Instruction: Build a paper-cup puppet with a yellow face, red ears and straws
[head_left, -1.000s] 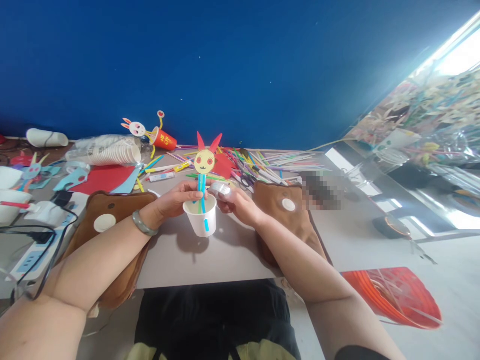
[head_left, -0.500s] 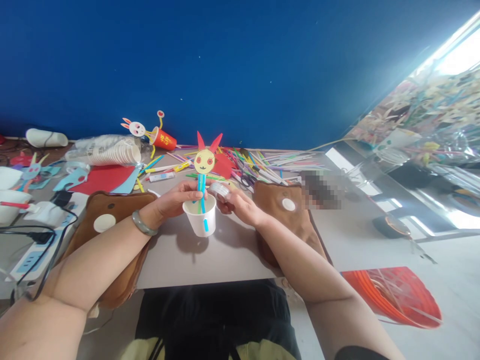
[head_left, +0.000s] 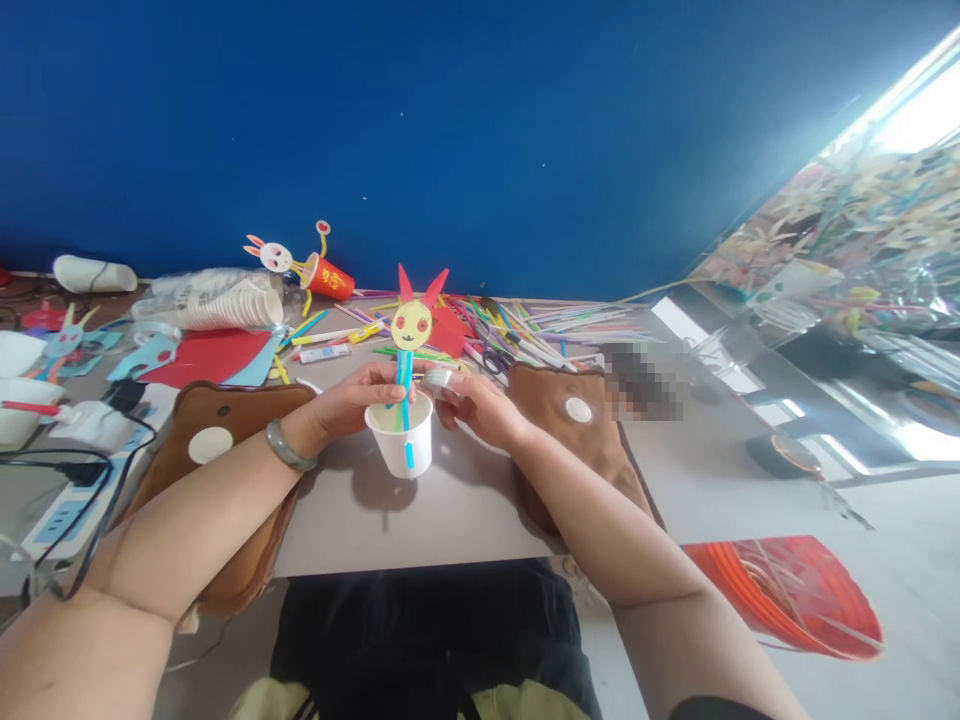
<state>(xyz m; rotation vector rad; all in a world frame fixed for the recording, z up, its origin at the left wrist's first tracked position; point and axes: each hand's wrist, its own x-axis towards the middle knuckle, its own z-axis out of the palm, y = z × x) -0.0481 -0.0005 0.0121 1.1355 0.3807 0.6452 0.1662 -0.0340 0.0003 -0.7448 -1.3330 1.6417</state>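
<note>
My left hand (head_left: 358, 398) is closed at the rim of a white paper cup (head_left: 400, 452), its thumb and fingertips by the blue straws (head_left: 405, 375) that rise from the cup. On top of the straws sits a round yellow paper face (head_left: 412, 325) with red pointed ears. A short blue piece is stuck on the cup's front. Pinched in my right hand (head_left: 480, 405), just right of the straws, is a roll of clear tape (head_left: 437, 380). The right fingertips are partly hidden behind the cup and the roll.
Loose straws (head_left: 592, 322) and red paper (head_left: 217, 357) lie along the blue wall. Brown padded warmers (head_left: 251, 425) flank the cup. Stacked paper cups (head_left: 225, 305), a red cup figure (head_left: 330, 277) and a power strip (head_left: 56, 525) are leftward. An orange basket (head_left: 795, 590) is at right.
My right hand has shifted slightly, and the tape roll has turned and moved closer to the straws. The cup and my left hand stay almost where they were.
</note>
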